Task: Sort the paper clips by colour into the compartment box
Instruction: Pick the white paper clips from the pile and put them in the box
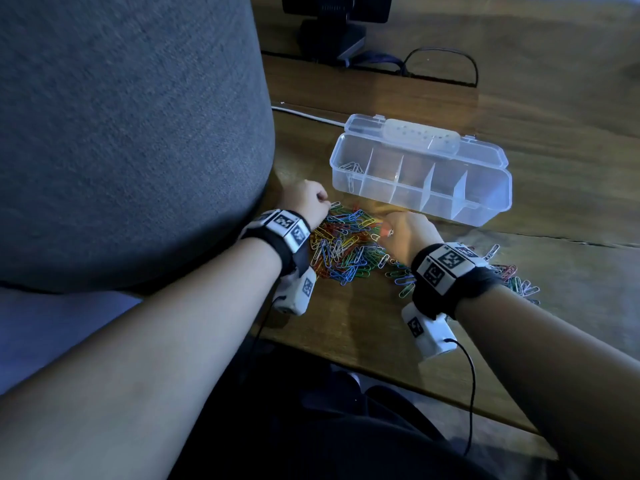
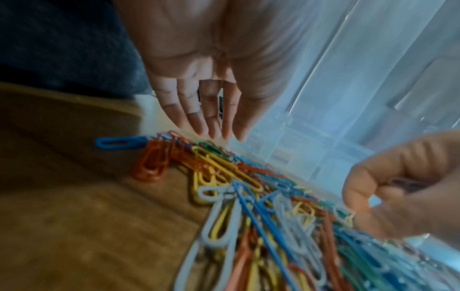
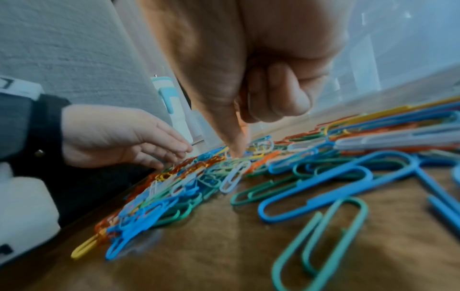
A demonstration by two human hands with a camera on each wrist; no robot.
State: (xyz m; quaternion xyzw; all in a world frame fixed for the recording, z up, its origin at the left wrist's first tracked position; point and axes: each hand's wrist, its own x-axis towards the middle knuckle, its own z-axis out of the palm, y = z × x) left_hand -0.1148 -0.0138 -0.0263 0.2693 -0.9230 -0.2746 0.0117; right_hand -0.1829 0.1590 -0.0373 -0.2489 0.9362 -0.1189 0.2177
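A heap of coloured paper clips (image 1: pixel 343 247) lies on the wooden table in front of the clear compartment box (image 1: pixel 485 206), whose lid is open. Several white clips (image 1: pixel 349 167) lie in its leftmost compartment; the other compartments look bare. My left hand (image 1: pixel 304 199) hovers at the heap's far left edge, fingers (image 2: pixel 214 118) straight and holding nothing. My right hand (image 1: pixel 405 230) is at the heap's right side. One digit points down onto the clips (image 3: pixel 236 149), and the other fingers (image 3: pixel 278 92) are curled round a pale clip (image 2: pixel 403 184).
A grey upholstered block (image 1: pixel 121 133) stands close on the left. More clips (image 1: pixel 512 275) are scattered right of my right wrist. A monitor stand (image 1: pixel 332 32) and cables (image 1: pixel 443 64) are at the back. The table's front edge (image 1: pixel 381 372) runs near my forearms.
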